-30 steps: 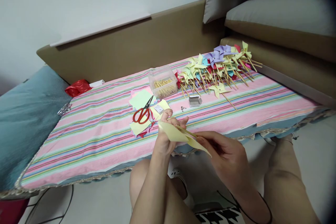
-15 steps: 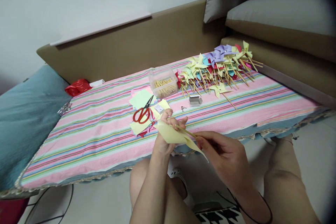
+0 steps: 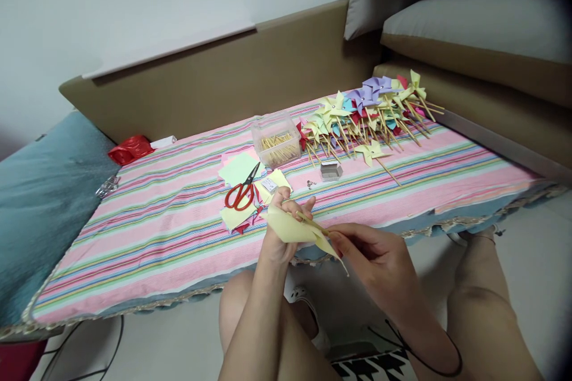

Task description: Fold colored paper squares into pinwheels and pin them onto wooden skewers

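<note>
A pale yellow paper pinwheel (image 3: 292,229) is held between my hands, seen nearly edge-on. My left hand (image 3: 286,214) grips it from behind, its palm partly covered by the paper. In my right hand (image 3: 373,256) a thin wooden stick (image 3: 315,223) is pinched between thumb and fingers, its far end against the pinwheel near my left fingers. The joint of stick and paper is hidden. Just beyond my left hand lie red-handled scissors (image 3: 241,193), on a stack of green paper sheets (image 3: 241,168), and a small clear box (image 3: 269,185).
A clear tub of sticks (image 3: 277,146) stands behind the papers. Many finished-looking pinwheels (image 3: 364,98) are piled at back right, with one yellow pinwheel (image 3: 370,152) lying apart. A small open grey box (image 3: 330,172) and metal pins (image 3: 311,184) lie on the striped cloth (image 3: 147,220).
The view has shifted slightly. My right hand has moved a little left toward my left hand, with the stick still in its pinch; the grips look the same.
</note>
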{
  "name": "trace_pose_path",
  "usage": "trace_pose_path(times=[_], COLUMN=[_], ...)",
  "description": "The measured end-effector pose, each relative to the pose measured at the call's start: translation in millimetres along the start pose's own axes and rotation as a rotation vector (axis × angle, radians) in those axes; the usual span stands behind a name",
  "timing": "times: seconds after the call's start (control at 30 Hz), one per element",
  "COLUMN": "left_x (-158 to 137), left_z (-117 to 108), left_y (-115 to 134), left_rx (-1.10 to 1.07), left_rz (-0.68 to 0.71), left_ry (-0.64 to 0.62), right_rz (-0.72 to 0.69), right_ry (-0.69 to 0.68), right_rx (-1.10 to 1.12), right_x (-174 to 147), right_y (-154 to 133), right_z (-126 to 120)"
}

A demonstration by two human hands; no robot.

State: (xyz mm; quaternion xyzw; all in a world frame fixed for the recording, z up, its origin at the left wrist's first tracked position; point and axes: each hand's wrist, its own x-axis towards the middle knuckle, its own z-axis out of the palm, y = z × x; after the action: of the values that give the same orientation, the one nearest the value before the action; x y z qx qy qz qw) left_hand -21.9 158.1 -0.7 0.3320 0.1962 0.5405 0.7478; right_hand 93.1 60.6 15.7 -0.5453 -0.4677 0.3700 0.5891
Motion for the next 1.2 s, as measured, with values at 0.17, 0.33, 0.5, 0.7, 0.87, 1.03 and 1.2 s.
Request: trace_pose_path(times=[0.17,0.33,0.5,0.7,0.87,1.03,1.2], left_x=[0,-1,-2,-2,-2,-2,-3], left_z=[2,4,2,2,1,-5,-10], left_y=[0,2,1,1,1,-1,-3], left_rx=[-0.007,0.005,0.000,-0.009,0.006,-0.010,-0.006], left_rz=[-0.015,-0.039,-0.042,-0.039,-0.029,0.010,0.024], left_ry=[-0.017,-0.015,-0.044,-0.052,-0.050,-0.068,-0.088], right_rz=[-0.022,-0.030,-0.032,-0.031,-0.012,0.020,0.038], right_ry=[0.028,0.053,0.057,0.057,0.024,-0.012,-0.020], right_rx=[-0.029,-0.017,-0.001,-0.009,0.015,0.042,0.071], right_x=[-2,-4,-4,-4,-3,-1,0], right_y=[-3,-2,1,1,-1,-1,0], right_z=[-2,-3,-2,-3,-4,-3,-3])
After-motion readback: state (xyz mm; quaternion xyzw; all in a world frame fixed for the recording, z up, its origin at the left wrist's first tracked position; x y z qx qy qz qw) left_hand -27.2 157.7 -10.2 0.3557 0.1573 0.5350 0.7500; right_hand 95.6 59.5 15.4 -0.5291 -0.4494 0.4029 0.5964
